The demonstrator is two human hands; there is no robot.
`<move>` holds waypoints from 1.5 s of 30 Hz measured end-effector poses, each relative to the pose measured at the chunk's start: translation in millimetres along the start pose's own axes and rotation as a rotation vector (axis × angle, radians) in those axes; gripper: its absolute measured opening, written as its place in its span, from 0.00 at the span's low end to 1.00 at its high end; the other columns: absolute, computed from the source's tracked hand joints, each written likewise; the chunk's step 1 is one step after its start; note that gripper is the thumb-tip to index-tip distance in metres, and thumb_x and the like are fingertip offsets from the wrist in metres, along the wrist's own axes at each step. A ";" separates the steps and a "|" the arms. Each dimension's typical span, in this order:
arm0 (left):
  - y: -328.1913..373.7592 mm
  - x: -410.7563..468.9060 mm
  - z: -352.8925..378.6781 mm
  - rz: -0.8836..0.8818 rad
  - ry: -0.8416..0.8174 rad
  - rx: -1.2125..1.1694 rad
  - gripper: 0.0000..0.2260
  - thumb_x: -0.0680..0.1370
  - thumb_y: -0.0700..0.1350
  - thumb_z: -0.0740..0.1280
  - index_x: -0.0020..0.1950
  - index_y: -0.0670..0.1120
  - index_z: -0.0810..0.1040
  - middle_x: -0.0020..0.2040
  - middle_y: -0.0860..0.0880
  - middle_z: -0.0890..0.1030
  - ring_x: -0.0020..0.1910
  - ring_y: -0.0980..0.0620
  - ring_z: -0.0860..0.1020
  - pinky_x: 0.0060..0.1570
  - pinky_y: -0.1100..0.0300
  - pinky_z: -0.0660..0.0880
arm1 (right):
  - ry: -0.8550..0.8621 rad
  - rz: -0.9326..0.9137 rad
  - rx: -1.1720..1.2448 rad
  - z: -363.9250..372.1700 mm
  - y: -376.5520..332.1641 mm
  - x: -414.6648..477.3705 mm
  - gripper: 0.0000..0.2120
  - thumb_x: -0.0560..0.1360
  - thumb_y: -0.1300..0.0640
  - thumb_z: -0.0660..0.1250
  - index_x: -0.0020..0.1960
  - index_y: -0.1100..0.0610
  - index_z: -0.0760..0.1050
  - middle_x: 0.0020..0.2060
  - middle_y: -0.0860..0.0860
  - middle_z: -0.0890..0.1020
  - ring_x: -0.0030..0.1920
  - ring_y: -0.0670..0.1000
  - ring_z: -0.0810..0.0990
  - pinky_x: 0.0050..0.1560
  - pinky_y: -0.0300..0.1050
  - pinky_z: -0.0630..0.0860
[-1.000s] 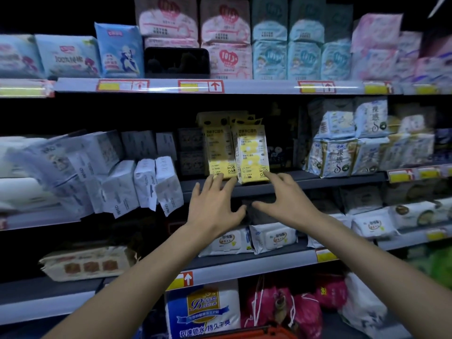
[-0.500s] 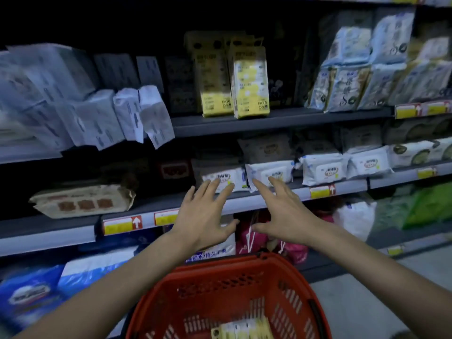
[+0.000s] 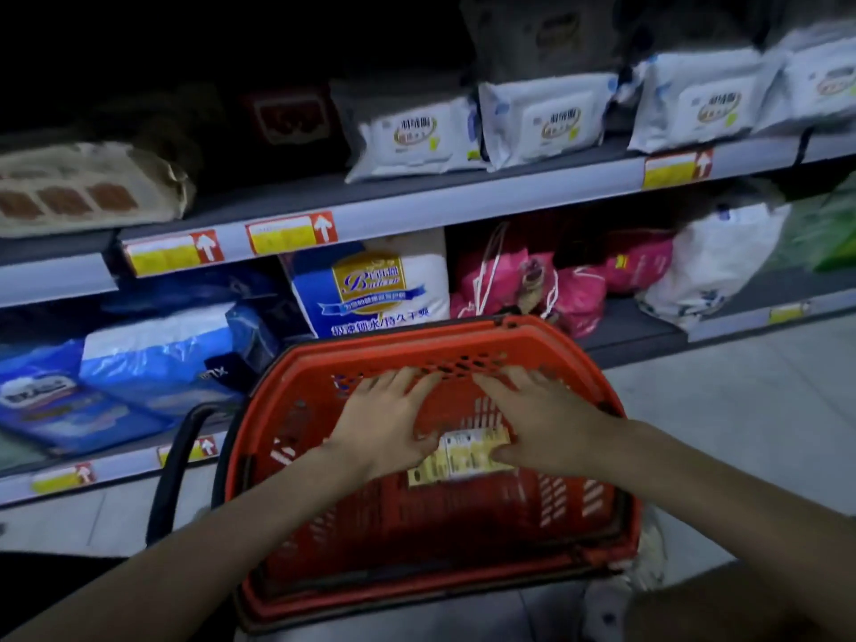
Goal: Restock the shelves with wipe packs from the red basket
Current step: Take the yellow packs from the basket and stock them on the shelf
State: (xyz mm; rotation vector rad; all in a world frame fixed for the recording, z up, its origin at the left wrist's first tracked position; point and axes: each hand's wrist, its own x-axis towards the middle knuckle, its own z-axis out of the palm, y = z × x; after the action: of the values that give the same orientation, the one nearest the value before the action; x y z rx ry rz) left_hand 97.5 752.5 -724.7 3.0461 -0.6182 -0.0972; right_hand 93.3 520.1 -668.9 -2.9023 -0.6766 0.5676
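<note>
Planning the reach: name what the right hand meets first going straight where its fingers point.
Likely the far wall of the red basket; the right hand points open fingers at it, depth unclear. The yellow wipe packs lie by its thumb.

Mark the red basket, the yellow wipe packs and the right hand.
red basket [image 3: 393, 338]: head view, far rim.
yellow wipe packs [image 3: 468, 456]: head view, the upward face of the packs.
right hand [image 3: 542, 424]: head view, back of the hand.

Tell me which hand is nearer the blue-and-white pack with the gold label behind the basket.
Left. The left hand is over the red basket, almost straight in front of the pack; the right hand is over it too, farther right.
</note>
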 end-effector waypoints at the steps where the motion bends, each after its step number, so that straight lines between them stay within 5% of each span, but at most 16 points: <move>1: -0.1 -1.4 16.0 -0.001 -0.044 -0.002 0.37 0.72 0.67 0.59 0.80 0.54 0.66 0.72 0.49 0.75 0.69 0.44 0.75 0.66 0.46 0.73 | -0.029 -0.016 -0.022 9.5 0.2 -1.1 0.45 0.76 0.42 0.70 0.83 0.51 0.49 0.75 0.57 0.62 0.75 0.60 0.64 0.74 0.54 0.66; 7: 1.8 8.4 86.9 0.015 -0.285 0.045 0.36 0.78 0.65 0.64 0.81 0.53 0.59 0.72 0.47 0.71 0.71 0.42 0.71 0.67 0.45 0.69 | -0.205 -0.023 -0.076 60.4 10.8 -4.5 0.38 0.80 0.46 0.67 0.82 0.51 0.51 0.76 0.58 0.62 0.73 0.62 0.66 0.70 0.54 0.71; 14: 8.2 41.6 150.7 0.073 -0.513 0.146 0.40 0.78 0.65 0.65 0.83 0.49 0.55 0.78 0.41 0.66 0.75 0.38 0.67 0.71 0.42 0.67 | -0.271 -0.064 -0.167 81.9 26.6 -6.5 0.26 0.80 0.52 0.63 0.77 0.53 0.63 0.66 0.57 0.75 0.63 0.61 0.77 0.60 0.56 0.77; 20: 20.7 72.3 184.8 0.038 -0.598 0.205 0.43 0.77 0.57 0.72 0.83 0.43 0.53 0.79 0.39 0.63 0.75 0.37 0.67 0.69 0.40 0.70 | -0.307 -0.103 -0.171 88.9 29.6 -6.7 0.21 0.80 0.51 0.63 0.72 0.51 0.69 0.66 0.53 0.78 0.62 0.58 0.80 0.64 0.57 0.77; 25: 32.5 86.9 197.7 -0.006 -0.567 0.249 0.28 0.78 0.41 0.69 0.77 0.40 0.63 0.71 0.39 0.69 0.69 0.38 0.71 0.65 0.43 0.73 | -0.349 -0.091 -0.157 86.7 34.0 -2.4 0.23 0.81 0.51 0.61 0.75 0.51 0.66 0.69 0.53 0.75 0.64 0.58 0.79 0.63 0.54 0.77; 28: 33.1 89.1 207.1 -0.014 -0.558 0.284 0.24 0.80 0.41 0.67 0.75 0.40 0.67 0.71 0.39 0.70 0.70 0.39 0.70 0.66 0.44 0.71 | -0.355 -0.081 -0.182 85.2 37.4 -1.0 0.22 0.81 0.52 0.61 0.75 0.51 0.67 0.69 0.53 0.75 0.65 0.58 0.78 0.64 0.57 0.77; 33: 33.9 79.4 221.2 -0.042 -0.561 0.240 0.26 0.78 0.47 0.71 0.73 0.41 0.66 0.70 0.40 0.71 0.69 0.40 0.71 0.67 0.46 0.70 | -0.389 -0.067 -0.234 86.4 41.0 -0.8 0.21 0.82 0.52 0.62 0.75 0.52 0.68 0.68 0.55 0.76 0.65 0.59 0.77 0.63 0.57 0.77; 38: 34.2 75.1 216.1 -0.144 -0.573 0.072 0.25 0.78 0.47 0.71 0.70 0.43 0.64 0.67 0.42 0.77 0.65 0.40 0.79 0.56 0.47 0.76 | -0.393 -0.075 -0.228 88.6 38.2 -1.4 0.21 0.81 0.51 0.63 0.73 0.52 0.69 0.67 0.54 0.77 0.63 0.58 0.79 0.62 0.57 0.78; 45: 20.2 69.8 169.1 -0.072 -0.459 0.093 0.36 0.70 0.56 0.77 0.72 0.45 0.67 0.68 0.44 0.74 0.68 0.42 0.72 0.61 0.45 0.74 | -0.343 -0.080 -0.237 72.5 36.0 5.2 0.22 0.80 0.52 0.63 0.74 0.52 0.68 0.65 0.55 0.77 0.63 0.59 0.79 0.62 0.55 0.77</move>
State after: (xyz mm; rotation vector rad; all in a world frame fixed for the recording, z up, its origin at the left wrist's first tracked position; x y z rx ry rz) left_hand 142.4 703.5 -896.3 3.1471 -0.5393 -0.8071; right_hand 84.6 491.6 -744.4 -3.0003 -0.9564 1.0577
